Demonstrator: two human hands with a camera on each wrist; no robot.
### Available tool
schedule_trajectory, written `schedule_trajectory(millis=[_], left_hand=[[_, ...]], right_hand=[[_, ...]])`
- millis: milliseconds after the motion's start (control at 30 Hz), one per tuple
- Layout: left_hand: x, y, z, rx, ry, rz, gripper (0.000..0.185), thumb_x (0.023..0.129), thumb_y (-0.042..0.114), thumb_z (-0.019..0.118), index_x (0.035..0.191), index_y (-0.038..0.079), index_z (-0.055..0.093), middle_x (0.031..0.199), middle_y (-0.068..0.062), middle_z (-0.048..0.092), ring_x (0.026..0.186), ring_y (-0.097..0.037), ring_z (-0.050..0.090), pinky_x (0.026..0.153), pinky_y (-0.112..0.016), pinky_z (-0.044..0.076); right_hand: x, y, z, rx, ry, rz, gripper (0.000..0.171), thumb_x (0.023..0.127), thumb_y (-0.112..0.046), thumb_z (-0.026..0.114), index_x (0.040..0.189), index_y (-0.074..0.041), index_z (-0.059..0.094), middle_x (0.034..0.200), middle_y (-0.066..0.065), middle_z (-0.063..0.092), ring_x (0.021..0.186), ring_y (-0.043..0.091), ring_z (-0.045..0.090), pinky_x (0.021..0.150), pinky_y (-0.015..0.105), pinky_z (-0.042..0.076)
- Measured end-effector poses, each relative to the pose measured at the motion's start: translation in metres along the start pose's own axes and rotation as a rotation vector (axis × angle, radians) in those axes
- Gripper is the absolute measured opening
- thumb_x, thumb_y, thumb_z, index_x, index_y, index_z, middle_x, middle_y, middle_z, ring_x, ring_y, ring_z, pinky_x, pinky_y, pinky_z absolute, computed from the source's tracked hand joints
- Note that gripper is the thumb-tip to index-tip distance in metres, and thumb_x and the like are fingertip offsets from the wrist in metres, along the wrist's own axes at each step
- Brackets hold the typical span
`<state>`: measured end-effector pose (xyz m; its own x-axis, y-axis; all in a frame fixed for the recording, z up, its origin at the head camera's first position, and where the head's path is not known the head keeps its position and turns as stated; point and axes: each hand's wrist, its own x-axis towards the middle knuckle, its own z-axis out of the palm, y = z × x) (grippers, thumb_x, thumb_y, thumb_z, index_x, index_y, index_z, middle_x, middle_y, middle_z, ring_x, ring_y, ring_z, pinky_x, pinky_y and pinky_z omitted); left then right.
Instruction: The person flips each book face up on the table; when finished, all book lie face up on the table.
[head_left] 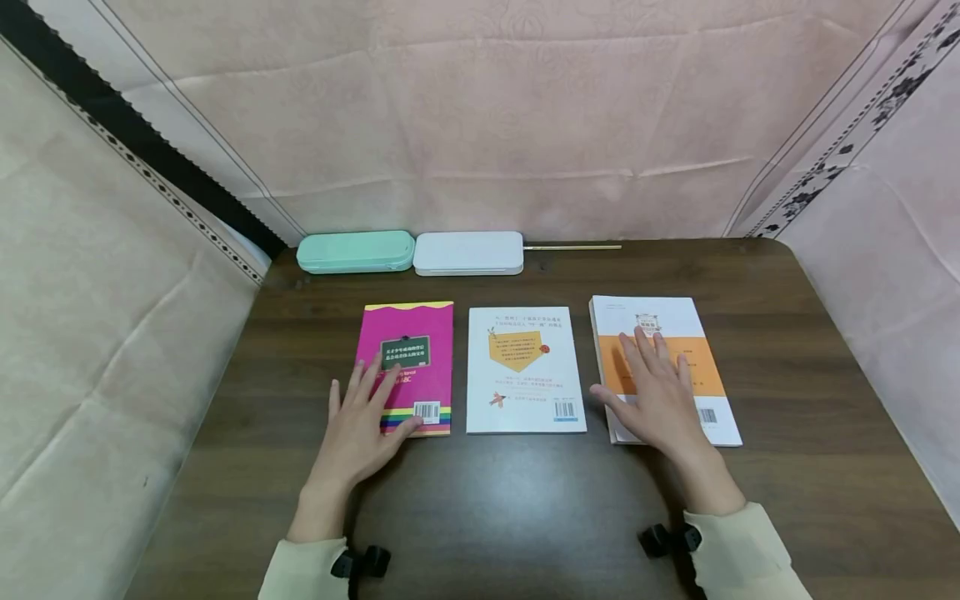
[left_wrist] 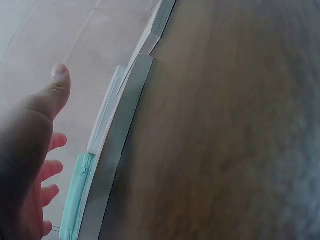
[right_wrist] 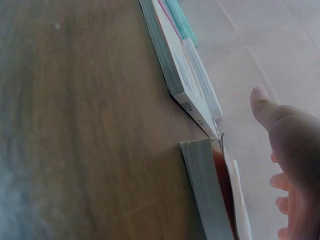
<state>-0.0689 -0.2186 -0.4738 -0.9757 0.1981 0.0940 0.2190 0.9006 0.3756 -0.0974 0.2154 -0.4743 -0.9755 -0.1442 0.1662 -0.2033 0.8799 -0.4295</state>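
Observation:
Three books lie face up in a row. My left hand (head_left: 358, 435), fingers spread, is over the lower left part of the pink book (head_left: 437, 346). In the left wrist view a gap shows between the thumb (left_wrist: 60, 82) and the page edge of that book (left_wrist: 116, 150). My right hand (head_left: 660, 400) spreads its fingers over the white and orange book (head_left: 708, 358). The cover of that book (right_wrist: 230, 185) stands slightly lifted from its pages in the right wrist view. Between the hands lies a white book (head_left: 525, 396) with a yellow printed label.
A mint green case (head_left: 356, 252) and a white case (head_left: 468, 254) stand side by side along the back edge of the dark wooden table (head_left: 480, 517). A thin gold-coloured rod (head_left: 573, 247) extends right from the white case. Pale cloth (head_left: 480, 117) hangs behind and at both sides.

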Motion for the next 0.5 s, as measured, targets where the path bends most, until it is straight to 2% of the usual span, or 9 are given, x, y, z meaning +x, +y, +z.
schedule_trajectory(millis=[200, 300, 400, 500], left_hand=[[0.000, -0.002, 0.001, -0.011, 0.009, 0.005, 0.091, 0.082, 0.055, 0.076, 0.156, 0.016, 0.040, 0.168, -0.012, 0.018, 0.152, -0.042, 0.012, 0.117, -0.070, 0.006], [0.000, -0.004, 0.000, -0.034, 0.039, 0.014, 0.090, 0.080, 0.052, 0.080, 0.153, 0.013, 0.044, 0.165, -0.013, 0.024, 0.151, -0.041, 0.017, 0.117, -0.070, 0.009], [-0.002, -0.007, -0.003, -0.060, 0.103, 0.023, 0.084, 0.078, 0.044, 0.085, 0.147, 0.009, 0.052, 0.159, -0.015, 0.036, 0.147, -0.039, 0.027, 0.116, -0.069, 0.016], [-0.006, -0.012, -0.007, -0.075, 0.164, 0.017, 0.076, 0.078, 0.036, 0.088, 0.140, 0.006, 0.057, 0.151, -0.017, 0.045, 0.142, -0.039, 0.036, 0.113, -0.069, 0.023]], right_hand=[[0.001, -0.002, -0.001, -0.001, -0.015, 0.003, 0.094, 0.088, -0.062, 0.067, 0.157, -0.007, 0.035, 0.164, 0.021, 0.023, 0.151, 0.045, 0.013, 0.115, 0.072, 0.006], [0.002, -0.002, -0.001, 0.014, -0.016, -0.009, 0.092, 0.088, -0.061, 0.067, 0.156, -0.006, 0.037, 0.162, 0.022, 0.028, 0.150, 0.045, 0.018, 0.116, 0.070, 0.009], [0.005, -0.004, -0.002, 0.050, 0.022, -0.033, 0.084, 0.089, -0.056, 0.070, 0.150, -0.005, 0.045, 0.156, 0.022, 0.039, 0.145, 0.043, 0.032, 0.115, 0.066, 0.021], [0.011, -0.006, -0.004, 0.093, 0.079, -0.056, 0.072, 0.090, -0.047, 0.074, 0.143, -0.004, 0.052, 0.146, 0.021, 0.051, 0.133, 0.041, 0.047, 0.107, 0.063, 0.037]])
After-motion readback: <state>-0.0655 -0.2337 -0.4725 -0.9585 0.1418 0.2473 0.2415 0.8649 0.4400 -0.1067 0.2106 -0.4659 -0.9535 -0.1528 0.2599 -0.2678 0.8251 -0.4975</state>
